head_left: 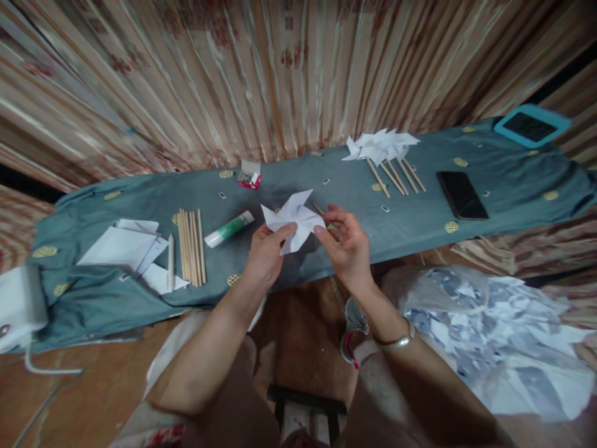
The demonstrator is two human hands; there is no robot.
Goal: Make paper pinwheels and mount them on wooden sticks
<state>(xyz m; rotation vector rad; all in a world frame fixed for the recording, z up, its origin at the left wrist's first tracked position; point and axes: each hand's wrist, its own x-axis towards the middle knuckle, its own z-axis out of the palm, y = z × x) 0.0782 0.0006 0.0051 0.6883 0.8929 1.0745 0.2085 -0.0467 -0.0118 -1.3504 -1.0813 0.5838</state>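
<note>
A white paper pinwheel (298, 216) is held between my two hands above the cloth-covered table. My left hand (269, 252) pinches its lower left part, thumb on top. My right hand (345, 242) has its thumb at the pinwheel's right edge, and its curled fingers hold a thin pointed tool (319, 208), only partly visible. To the left lie a green and white glue tube (229, 229) and a row of wooden sticks (191, 247). A small open red box (249, 175) of small metal pieces stands behind the tube.
Finished pinwheels (383, 147) on sticks lie at the back right, near a black phone (462, 195) and a blue-framed device (532, 126). Paper sheets (120, 247) and a white appliance (21, 308) are at the left. A bag of paper scraps (494, 336) sits lower right.
</note>
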